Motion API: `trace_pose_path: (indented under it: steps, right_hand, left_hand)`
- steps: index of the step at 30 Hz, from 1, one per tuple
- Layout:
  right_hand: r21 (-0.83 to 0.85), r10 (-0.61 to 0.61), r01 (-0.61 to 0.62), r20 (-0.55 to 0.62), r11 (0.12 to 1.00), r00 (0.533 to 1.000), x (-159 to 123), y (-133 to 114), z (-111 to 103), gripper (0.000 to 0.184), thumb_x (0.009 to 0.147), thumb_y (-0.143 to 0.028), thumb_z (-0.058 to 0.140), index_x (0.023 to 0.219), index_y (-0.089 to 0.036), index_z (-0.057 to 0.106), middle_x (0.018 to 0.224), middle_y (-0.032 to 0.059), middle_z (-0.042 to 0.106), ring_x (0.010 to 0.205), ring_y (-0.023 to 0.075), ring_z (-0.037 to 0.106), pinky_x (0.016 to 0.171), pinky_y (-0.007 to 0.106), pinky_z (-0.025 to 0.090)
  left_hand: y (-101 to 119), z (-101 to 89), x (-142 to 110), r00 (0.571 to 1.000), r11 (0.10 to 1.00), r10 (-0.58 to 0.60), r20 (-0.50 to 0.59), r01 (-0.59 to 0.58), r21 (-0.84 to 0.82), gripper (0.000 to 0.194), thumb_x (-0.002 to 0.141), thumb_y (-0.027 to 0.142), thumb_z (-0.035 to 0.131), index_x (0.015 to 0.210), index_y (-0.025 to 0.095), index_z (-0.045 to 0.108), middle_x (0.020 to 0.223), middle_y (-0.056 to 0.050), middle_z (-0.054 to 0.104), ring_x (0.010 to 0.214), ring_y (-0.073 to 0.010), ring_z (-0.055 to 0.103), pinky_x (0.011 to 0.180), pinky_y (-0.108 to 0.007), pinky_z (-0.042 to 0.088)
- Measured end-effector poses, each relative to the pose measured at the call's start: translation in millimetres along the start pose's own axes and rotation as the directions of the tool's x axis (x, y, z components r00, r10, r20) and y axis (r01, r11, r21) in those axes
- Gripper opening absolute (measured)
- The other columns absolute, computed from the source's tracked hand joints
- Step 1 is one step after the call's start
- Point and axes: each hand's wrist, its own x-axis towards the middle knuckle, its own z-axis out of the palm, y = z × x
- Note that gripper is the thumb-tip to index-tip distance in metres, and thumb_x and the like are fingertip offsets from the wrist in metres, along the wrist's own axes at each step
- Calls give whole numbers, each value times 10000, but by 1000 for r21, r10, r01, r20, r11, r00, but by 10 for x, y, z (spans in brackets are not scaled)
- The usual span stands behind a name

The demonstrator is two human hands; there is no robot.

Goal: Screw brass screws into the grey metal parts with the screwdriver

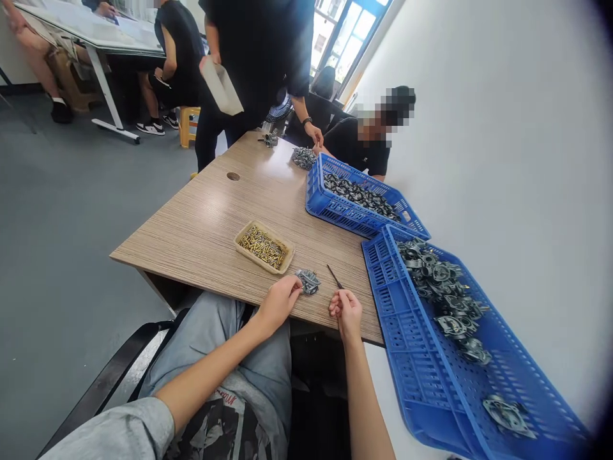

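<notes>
My left hand (280,300) is closed, its fingertips pinching the near left side of a grey cast-metal carburetor body (309,282) at the table's front edge. To the right of it, my right hand (347,313) has its fingers curled round a thin dark screwdriver (334,275). The shaft slants up and left, apart from the carburetor body; my fingers hide the handle. Just beyond my left hand stands a shallow cream tray (243,250) holding many small brass-coloured pieces (262,245).
A blue crate (407,345) with grey carburetor bodies (443,275) stands on my right. Behind it, another blue crate (335,209) holds darker metal parts. More parts (304,157) lie at the wooden table's (191,223) far end, where a standing person (258,57) reaches in beside a seated one.
</notes>
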Motion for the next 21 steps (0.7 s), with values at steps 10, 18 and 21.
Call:
trace_pose_path:
  steps: [10,18,21]
  right_hand:
    - [27,1,-1,-3,1000,1000,3,11,-12,355,774,-505,783,823,-188,628,646,-28,600,460,85,548,358,166,404]
    - [19,-9,9,-4,1000,1000,1,1,-2,353,789,-515,766,839,-193,629,642,-27,599,465,86,556,361,159,402]
    - [17,-8,8,-2,1000,1000,0,5,-5,349,792,-514,763,837,-198,621,648,-31,595,464,83,553,363,159,403]
  left_hand:
    - [-121,195,92,999,994,20,-47,-15,105,115,963,99,530,948,195,591,925,-24,643,883,-181,614,819,-292,489]
    - [-93,190,78,999,988,26,-30,-21,153,144,958,88,497,978,194,593,941,-37,635,895,-186,614,839,-309,502]
    - [-82,180,80,999,985,26,-25,-21,173,142,963,94,487,971,192,589,931,-40,629,888,-189,612,837,-314,504]
